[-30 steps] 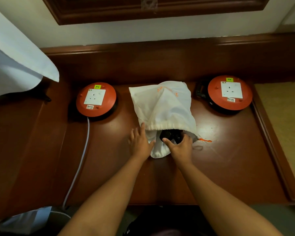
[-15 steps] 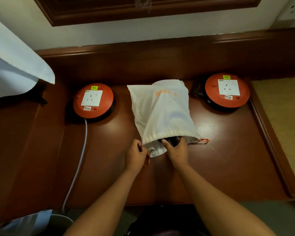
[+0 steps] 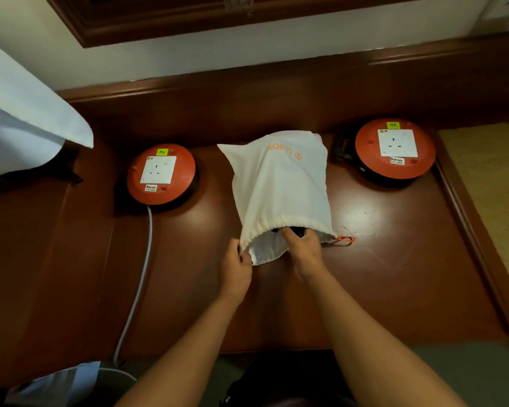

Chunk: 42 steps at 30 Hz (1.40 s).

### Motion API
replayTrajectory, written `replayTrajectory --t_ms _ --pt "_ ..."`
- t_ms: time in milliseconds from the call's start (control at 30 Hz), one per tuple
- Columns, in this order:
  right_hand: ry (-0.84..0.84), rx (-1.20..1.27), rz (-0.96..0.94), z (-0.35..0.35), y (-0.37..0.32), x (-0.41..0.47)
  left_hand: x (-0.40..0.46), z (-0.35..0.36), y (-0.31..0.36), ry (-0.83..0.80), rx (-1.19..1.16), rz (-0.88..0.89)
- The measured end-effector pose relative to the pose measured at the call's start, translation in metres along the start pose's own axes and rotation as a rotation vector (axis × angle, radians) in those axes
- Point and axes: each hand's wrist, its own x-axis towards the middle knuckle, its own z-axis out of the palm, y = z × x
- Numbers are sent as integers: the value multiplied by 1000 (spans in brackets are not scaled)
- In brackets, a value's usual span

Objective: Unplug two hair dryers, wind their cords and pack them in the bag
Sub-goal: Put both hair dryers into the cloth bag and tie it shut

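Bag (image 3: 279, 183) holds dark contents; hands grip its mouth.

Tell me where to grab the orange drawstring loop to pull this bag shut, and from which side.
Pinch the orange drawstring loop itself, from the right hand's side. It lies flat on the table, sticking out of the mouth's right corner of the white bag, with nothing on it.

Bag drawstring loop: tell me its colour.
Orange. The loop lies on the desk at the right corner of the white bag's mouth, clearest in the head view.
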Motion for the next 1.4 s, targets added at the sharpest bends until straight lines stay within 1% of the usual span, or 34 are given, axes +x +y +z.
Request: replayTrajectory --t_ms 133,333,400,500,633,700,733,767,800,867,900,933,1000,1100,1200,1233,1267,1333,1400 --pt "58 79 -18 10 -4 0 -11 -4 -2 110 4 -3" --pt "187 223 45 5 0 0 -13 -13 -6 125 -24 -23" --pt "195 241 35 1 3 -4 -12 -18 -7 139 -16 -30" --pt "198 360 39 -1 3 -9 -9 -18 -11 133 16 -13" --pt "154 573 170 7 -2 2 -9 -12 -9 86 65 31" --pt "128 597 229 19 -4 4 -9 -11 -5 88 86 63" --pt "98 545 238 26 -2 5 -9 -11 -4 88 90 70" --pt "60 434 215 31 0 4 -9 -11 -4 74 94 65" --pt "5 272 165 35 5 3 -9 -11 -5 54 100 67" --pt "-115 -125 -4 35 15 4 -12 -11 -8 22 110 77" --pt "-151 -268 -76 34 18 6 -13 -11 -9 19 110 79" --pt "-174 -342 -120 34 19 9 -15 -12 -11 18 109 82" --pt "-184 -369 -129 36 15 10 -16 -14 -14 13 114 66" --pt "-231 -350 -70 41 15 8 -14 -14 -17 2 130 35" --pt "-384 -587 -18 34 32 9 -11 -14 -22 -6 154 -8" --pt "-406 -651 -8 28 37 9 -9 -14 -25 -1 157 -23" --pt "-403 -689 -10 21 40 8 -8 -14 -30 6 160 -31" --pt "-386 -677 -42 4 41 5 -7 -14 -34 12 157 -58" --pt "-307 -624 -36 -13 37 1 -7 -14 -35 4 132 -79"
